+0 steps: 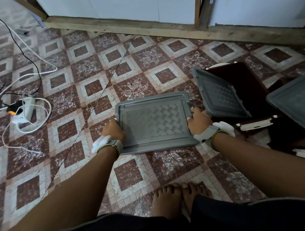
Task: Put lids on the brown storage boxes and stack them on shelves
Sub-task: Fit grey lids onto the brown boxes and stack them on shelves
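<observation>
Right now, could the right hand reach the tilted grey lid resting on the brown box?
Probably, but not freely: the right hand grips the held lid. The tilted lid lies just beside it, nothing between.

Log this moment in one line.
left hand: grips grey lid | right hand: grips grey lid | brown box: second lid askew on it
</observation>
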